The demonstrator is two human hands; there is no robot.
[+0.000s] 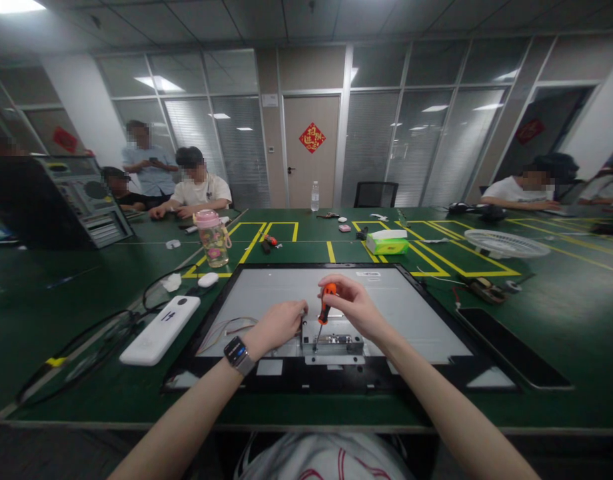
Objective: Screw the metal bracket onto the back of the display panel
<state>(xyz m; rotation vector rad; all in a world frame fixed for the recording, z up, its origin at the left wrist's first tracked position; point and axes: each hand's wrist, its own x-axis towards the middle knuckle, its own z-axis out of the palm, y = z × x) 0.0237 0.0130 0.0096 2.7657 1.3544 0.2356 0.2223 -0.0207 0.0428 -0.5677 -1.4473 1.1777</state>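
Note:
My right hand (pixel 354 303) grips an orange and black screwdriver (pixel 327 303) by its handle. The shaft points down and its tip meets the left part of a metal bracket (pixel 331 341). My left hand (pixel 281 323) rests at the bracket's left upper corner, fingers bent and closed against it; what they pinch, if anything, is hidden. Under both hands lies a large flat display panel (pixel 416 313) with a grey back and black frame. Thin wires (pixel 226 330) run over the panel left of my left hand.
A white power bank (pixel 161 330) and black cables (pixel 91 353) lie to the left, with a pink-lided bottle (pixel 214 240) behind. A black phone-like slab (pixel 511 347) is at right. Beyond are a green tissue pack (pixel 387 242), a white round grille (pixel 506 243) and several seated people.

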